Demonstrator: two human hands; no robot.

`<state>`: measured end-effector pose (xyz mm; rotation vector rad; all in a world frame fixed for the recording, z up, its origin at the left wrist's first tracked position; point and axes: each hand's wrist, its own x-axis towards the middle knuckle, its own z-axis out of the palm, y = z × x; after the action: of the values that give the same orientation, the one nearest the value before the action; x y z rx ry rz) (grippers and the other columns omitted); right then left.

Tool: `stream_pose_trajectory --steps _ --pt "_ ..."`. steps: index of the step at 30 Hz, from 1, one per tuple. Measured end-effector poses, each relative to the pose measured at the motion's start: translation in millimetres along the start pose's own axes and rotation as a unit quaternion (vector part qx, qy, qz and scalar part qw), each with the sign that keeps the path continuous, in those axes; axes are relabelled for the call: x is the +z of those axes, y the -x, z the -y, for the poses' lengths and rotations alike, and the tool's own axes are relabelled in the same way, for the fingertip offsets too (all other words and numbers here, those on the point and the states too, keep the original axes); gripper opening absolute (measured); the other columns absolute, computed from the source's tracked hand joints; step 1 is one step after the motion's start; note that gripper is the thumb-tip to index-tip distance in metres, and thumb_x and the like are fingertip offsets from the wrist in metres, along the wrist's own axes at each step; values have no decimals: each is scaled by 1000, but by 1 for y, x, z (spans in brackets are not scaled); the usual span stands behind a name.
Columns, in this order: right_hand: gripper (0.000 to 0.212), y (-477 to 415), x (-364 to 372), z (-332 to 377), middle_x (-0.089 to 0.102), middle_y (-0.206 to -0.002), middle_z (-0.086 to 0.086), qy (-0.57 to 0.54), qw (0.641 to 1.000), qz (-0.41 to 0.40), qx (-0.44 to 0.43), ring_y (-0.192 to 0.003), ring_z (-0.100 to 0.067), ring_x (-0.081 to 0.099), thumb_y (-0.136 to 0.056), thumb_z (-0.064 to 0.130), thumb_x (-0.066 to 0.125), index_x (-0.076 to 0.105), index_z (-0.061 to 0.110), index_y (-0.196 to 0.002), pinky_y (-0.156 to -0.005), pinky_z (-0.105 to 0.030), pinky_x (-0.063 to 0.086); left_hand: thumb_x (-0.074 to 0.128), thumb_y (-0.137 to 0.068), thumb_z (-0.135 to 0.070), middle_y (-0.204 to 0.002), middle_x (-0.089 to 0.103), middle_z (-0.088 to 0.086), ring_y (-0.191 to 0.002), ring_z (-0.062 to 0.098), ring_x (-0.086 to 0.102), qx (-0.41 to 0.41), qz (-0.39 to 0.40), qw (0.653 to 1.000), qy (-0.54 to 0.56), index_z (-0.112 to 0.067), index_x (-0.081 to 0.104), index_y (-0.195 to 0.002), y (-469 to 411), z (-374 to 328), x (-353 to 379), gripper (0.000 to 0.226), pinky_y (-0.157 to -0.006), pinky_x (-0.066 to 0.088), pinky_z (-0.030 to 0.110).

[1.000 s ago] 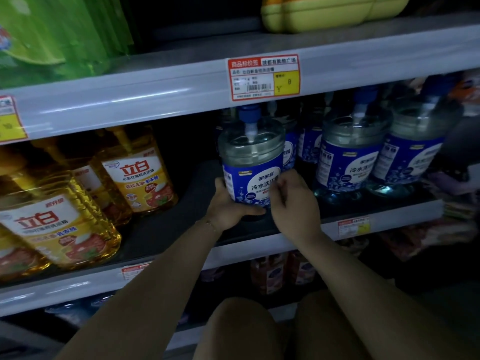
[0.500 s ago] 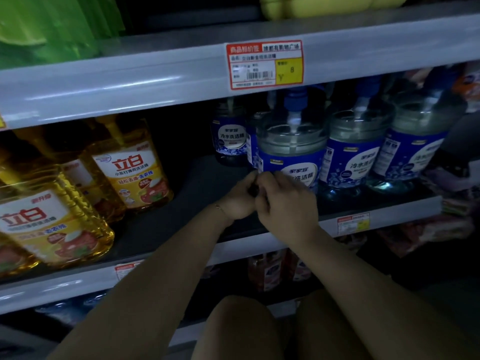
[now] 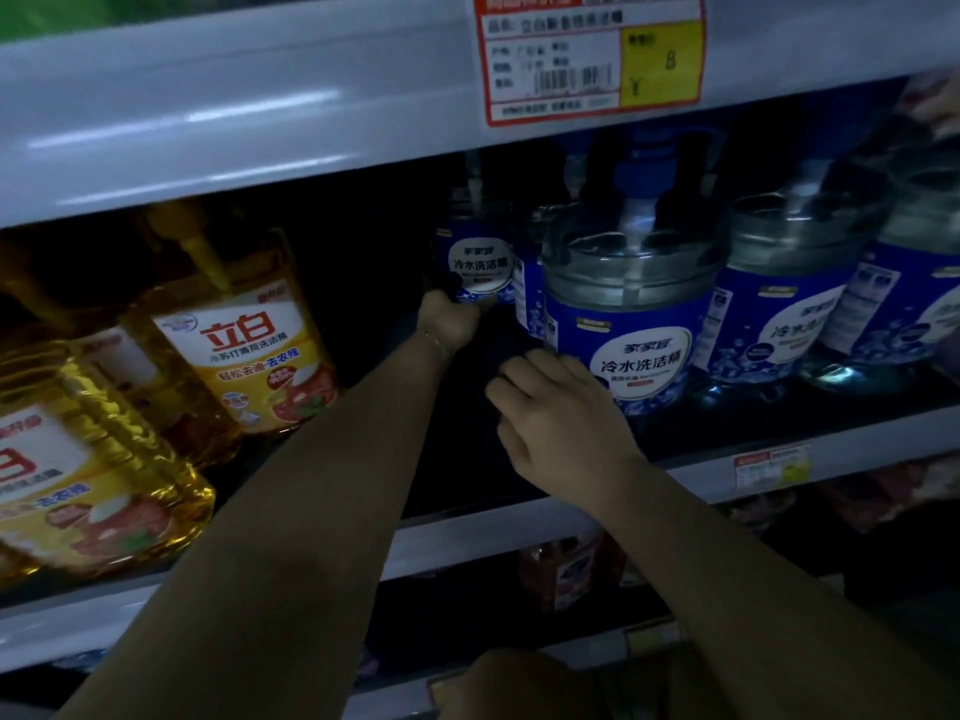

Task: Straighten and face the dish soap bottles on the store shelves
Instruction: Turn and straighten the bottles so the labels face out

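Head view: left hand (image 3: 449, 322) was deep in the shelf (image 3: 467, 537), touching the base of the rear blue bottle (image 3: 480, 267); couldn't tell if it gripped. Right hand (image 3: 561, 407) was loosely curled and held nothing, fingers against the lower left of the front blue bottle (image 3: 631, 350), which stood upright, label forward. Yellow bottles (image 3: 244, 356) stood left, price tag (image 3: 592, 54) above. Dim aisle.

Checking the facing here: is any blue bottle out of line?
Yes. One blue-label bottle sits deep at the back, well behind the front bottle and out of the row; the left hand is at its base.
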<state>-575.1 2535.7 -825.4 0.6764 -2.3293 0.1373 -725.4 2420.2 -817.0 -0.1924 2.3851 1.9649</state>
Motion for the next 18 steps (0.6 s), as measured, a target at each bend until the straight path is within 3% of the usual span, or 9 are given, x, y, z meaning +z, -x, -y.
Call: stream_pose_trajectory --steps 5,9,12,15,18 --pt "21 -1 2 -7 60 -82 -4 -55 998 18 -14 -82 -21 49 -77 14 44 64 9 -82 -76 -29 34 84 -70 -9 -129 59 13 -114 28 58 4 -30 998 48 -3 50 -133 -6 1 5 72 -99 50 44" --pt "17 -2 3 -6 59 -80 -3 -79 997 5 -4 -82 -18 46 -78 13 47 63 9 -80 -75 -28 34 89 -60 -18 -124 61 12 -108 28 61 25 -75 996 31 -7 50 -127 -6 3 10 79 -91 55 46" --pt "17 -3 1 -4 59 -78 -3 -88 996 -7 7 -79 -20 51 -78 13 48 64 9 -79 -74 -28 35 89 -61 -19 -128 58 13 -113 28 58 46 -98 994 29 -11 46 -129 3 1 12 81 -94 53 46" --pt "16 -4 -1 0 59 -75 -3 -93 995 -8 27 -76 -21 54 -78 14 48 64 9 -78 -73 -27 36 82 -73 -10 -129 57 14 -115 27 57 78 -117 990 13 -7 45 -130 11 -3 16 68 -95 51 37" --pt "15 -5 -4 2 59 -73 -3 -105 993 -18 44 -74 -21 54 -77 13 50 65 9 -78 -71 -27 36 77 -79 -9 -127 59 13 -113 25 58 81 -122 989 7 -6 47 -129 13 -3 18 58 -85 46 23"
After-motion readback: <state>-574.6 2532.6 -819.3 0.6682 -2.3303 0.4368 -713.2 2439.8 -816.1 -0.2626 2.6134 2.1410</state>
